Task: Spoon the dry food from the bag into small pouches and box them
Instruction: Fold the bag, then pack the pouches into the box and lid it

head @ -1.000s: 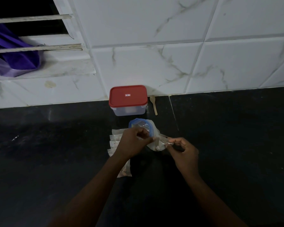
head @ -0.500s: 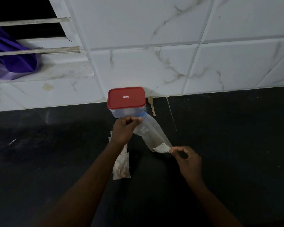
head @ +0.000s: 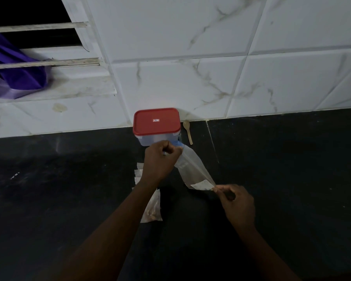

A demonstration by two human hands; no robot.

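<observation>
A clear zip bag (head: 193,169) with a blue top strip hangs stretched over the dark counter. My left hand (head: 161,159) grips its blue top end, and my right hand (head: 234,201) pinches its lower corner beside a white label. Behind the bag stands a clear box with a red lid (head: 156,121), lid on. A small wooden spoon (head: 187,130) lies to the right of the box. Under my left forearm lie several small pouches (head: 153,207); the nearest one holds brownish dry food.
The black counter (head: 292,179) runs to a white marble-tiled wall (head: 190,67). A purple plastic bag (head: 14,74) sits on the window ledge at upper left, behind white louvre slats.
The zip bag, bunched between both hands a second ago, is now pulled out straight. My left hand rose toward the box with the bag's top; my right hand kept the lower corner.
</observation>
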